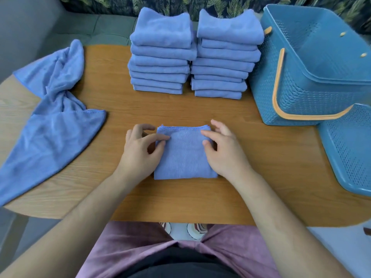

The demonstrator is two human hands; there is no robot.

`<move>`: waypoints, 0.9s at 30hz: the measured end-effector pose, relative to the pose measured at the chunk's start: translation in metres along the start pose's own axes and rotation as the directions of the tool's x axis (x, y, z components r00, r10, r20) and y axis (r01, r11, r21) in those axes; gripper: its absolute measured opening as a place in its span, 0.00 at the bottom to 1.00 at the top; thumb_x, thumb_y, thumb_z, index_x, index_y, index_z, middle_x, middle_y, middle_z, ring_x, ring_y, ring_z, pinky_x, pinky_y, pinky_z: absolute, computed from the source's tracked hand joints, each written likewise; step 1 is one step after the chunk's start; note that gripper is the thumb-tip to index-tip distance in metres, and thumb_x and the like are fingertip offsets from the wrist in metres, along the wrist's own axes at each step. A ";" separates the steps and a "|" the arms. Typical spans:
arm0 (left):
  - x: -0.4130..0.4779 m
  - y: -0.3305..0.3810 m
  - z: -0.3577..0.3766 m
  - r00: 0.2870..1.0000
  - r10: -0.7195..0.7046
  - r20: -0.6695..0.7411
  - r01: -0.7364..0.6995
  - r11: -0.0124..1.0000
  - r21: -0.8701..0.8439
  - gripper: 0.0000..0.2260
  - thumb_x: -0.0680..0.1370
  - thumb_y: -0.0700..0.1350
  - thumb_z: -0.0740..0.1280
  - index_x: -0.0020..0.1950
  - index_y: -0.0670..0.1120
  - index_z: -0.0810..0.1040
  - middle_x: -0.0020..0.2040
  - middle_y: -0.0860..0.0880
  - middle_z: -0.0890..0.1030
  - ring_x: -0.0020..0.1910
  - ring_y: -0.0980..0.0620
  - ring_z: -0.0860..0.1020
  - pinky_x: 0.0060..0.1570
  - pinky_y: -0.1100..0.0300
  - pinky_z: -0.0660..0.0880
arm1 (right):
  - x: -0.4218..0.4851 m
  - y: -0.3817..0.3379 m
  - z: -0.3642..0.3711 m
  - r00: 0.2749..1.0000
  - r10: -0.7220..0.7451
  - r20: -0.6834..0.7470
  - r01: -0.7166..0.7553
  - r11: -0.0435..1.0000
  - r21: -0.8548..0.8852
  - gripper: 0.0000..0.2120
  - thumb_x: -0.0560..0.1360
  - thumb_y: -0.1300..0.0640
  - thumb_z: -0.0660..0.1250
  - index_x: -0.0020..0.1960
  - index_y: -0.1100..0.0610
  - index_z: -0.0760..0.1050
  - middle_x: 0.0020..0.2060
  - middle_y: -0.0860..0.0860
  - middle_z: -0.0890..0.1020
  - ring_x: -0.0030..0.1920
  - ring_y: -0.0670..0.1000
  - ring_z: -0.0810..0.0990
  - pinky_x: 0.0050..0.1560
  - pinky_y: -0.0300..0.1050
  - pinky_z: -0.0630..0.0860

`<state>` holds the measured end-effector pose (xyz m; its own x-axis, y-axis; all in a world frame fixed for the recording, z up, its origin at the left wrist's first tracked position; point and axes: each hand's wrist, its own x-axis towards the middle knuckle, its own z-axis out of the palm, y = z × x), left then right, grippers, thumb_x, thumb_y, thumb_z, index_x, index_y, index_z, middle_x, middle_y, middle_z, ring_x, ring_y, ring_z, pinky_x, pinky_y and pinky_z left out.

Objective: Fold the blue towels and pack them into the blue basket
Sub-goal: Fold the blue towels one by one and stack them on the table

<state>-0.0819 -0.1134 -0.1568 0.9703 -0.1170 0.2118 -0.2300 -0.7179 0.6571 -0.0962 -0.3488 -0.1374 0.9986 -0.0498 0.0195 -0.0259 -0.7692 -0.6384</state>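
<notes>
At the near middle of the table (180,111), fingers first:

- Left hand (138,153): index and thumb curled in on the left edge of the folded towel (184,157), pinching it. The other fingers arch above the wood.
- Right hand (224,153): the same on the right edge. Index lies along the top face, thumb is tucked against the side, and the grip closes on the cloth.
- Folded towel: flat and roughly square. The stitched hem is on the far edge, the fold on the near edge, square to the table front.
- Bare wood on all sides of the towel. A wide band runs from the hem to the stacks, and a narrower strip lies on each flank.
- Far side: left stack (160,57) and right stack (224,59) of folded towels stand side by side with a thin gap between them.
- Left: loose towel (54,121), crumpled and twisted, is spread across the rounded table edge and hangs over it.
- Right: blue basket (313,63) stands just beside the right stack. Its orange handle (280,85) is dropped against the near wall.
- A perforated blue piece (349,153) lies in front of the basket at the table's right edge.
</notes>
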 end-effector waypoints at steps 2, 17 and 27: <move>-0.003 0.003 -0.006 1.000 0.000 0.021 0.000 1.000 -0.001 0.10 0.78 0.53 0.66 0.56 0.57 0.85 0.68 0.54 0.73 0.63 0.51 0.70 0.67 0.57 0.63 | -0.011 -0.013 -0.002 0.995 -0.070 -0.066 0.063 0.992 -0.110 0.18 0.80 0.57 0.65 0.69 0.53 0.79 0.76 0.50 0.69 0.74 0.53 0.67 0.74 0.52 0.65; -0.026 0.005 0.009 0.964 0.113 0.243 -0.179 0.946 0.270 0.28 0.82 0.64 0.51 0.81 0.59 0.56 0.82 0.58 0.51 0.81 0.59 0.47 0.79 0.50 0.51 | -0.039 -0.012 0.035 0.996 -0.078 0.045 0.088 0.949 -0.302 0.29 0.84 0.39 0.48 0.83 0.48 0.53 0.83 0.47 0.47 0.81 0.46 0.40 0.80 0.51 0.46; -0.053 0.020 0.009 0.992 -0.041 0.120 0.017 0.980 0.196 0.28 0.80 0.64 0.54 0.77 0.52 0.69 0.73 0.47 0.71 0.75 0.47 0.64 0.71 0.50 0.63 | -0.063 -0.025 0.018 0.992 0.124 0.038 -0.108 0.949 -0.298 0.30 0.82 0.36 0.50 0.82 0.45 0.55 0.79 0.52 0.63 0.80 0.57 0.53 0.78 0.56 0.49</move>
<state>-0.1376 -0.1274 -0.1617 0.9809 -0.1688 0.0967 -0.1945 -0.8404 0.5059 -0.1577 -0.3144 -0.1365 0.9887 -0.1207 -0.0894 -0.1459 -0.9139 -0.3788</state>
